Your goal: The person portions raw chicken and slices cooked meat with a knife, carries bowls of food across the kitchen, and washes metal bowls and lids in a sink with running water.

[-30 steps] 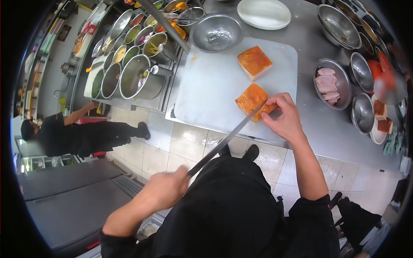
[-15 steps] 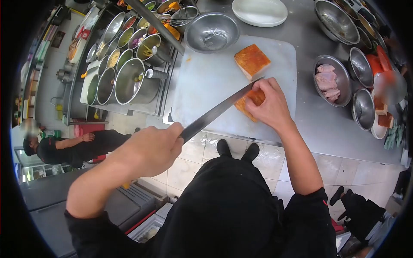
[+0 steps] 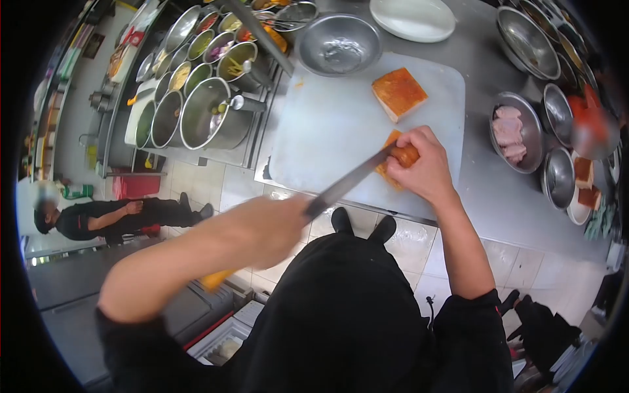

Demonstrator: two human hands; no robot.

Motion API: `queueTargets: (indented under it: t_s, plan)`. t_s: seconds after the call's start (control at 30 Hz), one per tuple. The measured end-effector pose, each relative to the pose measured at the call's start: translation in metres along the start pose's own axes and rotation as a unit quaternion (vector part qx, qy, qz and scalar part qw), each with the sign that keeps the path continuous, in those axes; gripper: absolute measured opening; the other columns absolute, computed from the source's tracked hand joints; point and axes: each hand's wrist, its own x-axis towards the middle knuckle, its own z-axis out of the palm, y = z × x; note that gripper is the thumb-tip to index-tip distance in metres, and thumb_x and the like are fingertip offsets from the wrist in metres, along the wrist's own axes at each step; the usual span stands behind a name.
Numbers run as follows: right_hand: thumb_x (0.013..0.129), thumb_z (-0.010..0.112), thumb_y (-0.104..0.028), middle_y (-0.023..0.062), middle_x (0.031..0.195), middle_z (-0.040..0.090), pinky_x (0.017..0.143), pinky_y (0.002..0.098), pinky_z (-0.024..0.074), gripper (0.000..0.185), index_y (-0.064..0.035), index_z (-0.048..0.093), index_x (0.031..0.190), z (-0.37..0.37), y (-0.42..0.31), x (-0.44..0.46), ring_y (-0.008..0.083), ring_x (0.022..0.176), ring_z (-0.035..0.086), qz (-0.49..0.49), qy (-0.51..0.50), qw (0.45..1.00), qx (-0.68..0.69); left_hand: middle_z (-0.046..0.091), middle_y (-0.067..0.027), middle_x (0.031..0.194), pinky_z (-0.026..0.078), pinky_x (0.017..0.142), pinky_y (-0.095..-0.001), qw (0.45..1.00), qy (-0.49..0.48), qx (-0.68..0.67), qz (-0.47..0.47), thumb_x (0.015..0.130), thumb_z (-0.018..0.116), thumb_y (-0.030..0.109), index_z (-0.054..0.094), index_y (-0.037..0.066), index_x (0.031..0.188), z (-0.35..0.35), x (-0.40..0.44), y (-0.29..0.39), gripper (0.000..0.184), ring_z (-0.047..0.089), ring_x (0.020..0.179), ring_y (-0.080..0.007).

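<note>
My left hand (image 3: 272,229), blurred by motion, is wrapped round the handle of a long knife (image 3: 349,187). The blade slants up to the right, and its tip end meets the piece of roast pork (image 3: 405,154) pinched in my right hand (image 3: 430,169). More orange-brown pork (image 3: 388,171) lies under that hand, partly hidden by the fingers and blade. A larger block of roast pork (image 3: 400,92) with browned skin and a pale side rests farther up the white cutting board (image 3: 321,131).
Beyond the board stand a metal bowl (image 3: 339,46) and a white dish (image 3: 413,18). Raw meat (image 3: 508,134) fills a bowl at the right, near smaller bowls. Metal containers of ingredients (image 3: 213,114) crowd the left. A person (image 3: 108,219) is at far left, another at lower right.
My left hand and the knife have shifted right, toward my right hand. A rounded piece of pork now bulges between my right fingers. The whole view has shifted slightly.
</note>
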Motion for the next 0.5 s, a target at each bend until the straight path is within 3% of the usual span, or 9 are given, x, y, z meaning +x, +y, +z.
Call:
queueTargets:
  t_s: [0.07,0.27,0.4,0.5]
  plan:
    - [0.066,0.075,-0.013,0.0107,0.094,0.056,0.080,0.0370,0.0501,0.026,-0.0043,0.060,0.085,-0.002,-0.001,-0.002,0.0296,0.089,0.059,0.011,-0.010,1.000,-0.009,0.065,-0.0262,0.078,0.048,0.071,-0.0555,0.998,0.048,-0.045,-0.023,0.100,0.042,0.024,0.045,-0.003,0.110,0.015,0.044,0.011,0.029,0.062,0.074,-0.0475]
    - [0.065,0.076,-0.011,0.0103,0.092,0.057,0.076,0.0367,0.0507,0.026,-0.0040,0.060,0.084,0.000,-0.002,-0.002,0.0292,0.085,0.060,-0.002,0.014,1.000,-0.012,0.065,-0.0258,0.078,0.048,0.070,-0.0572,0.996,0.023,-0.035,-0.074,0.100,0.041,0.024,0.043,-0.001,0.112,0.048,-0.021,-0.019,0.028,0.063,0.074,-0.0491]
    - [0.065,0.075,-0.011,0.0108,0.091,0.057,0.076,0.0358,0.0515,0.025,-0.0036,0.060,0.085,-0.001,-0.003,0.000,0.0288,0.083,0.061,-0.004,0.009,1.000,-0.020,0.065,-0.0240,0.075,0.050,0.070,-0.0566,0.987,0.099,-0.123,-0.036,0.099,0.041,0.023,0.044,0.002,0.113,0.058,0.056,0.005,0.026,0.063,0.071,-0.0477]
    - [0.066,0.075,-0.011,0.0113,0.091,0.058,0.076,0.0352,0.0518,0.025,-0.0036,0.061,0.086,-0.002,0.003,0.002,0.0282,0.083,0.061,-0.007,0.026,0.999,-0.029,0.065,-0.0249,0.075,0.049,0.070,-0.0569,0.985,0.139,-0.099,-0.005,0.099,0.041,0.024,0.045,0.002,0.111,0.083,0.050,-0.009,0.024,0.063,0.071,-0.0482]
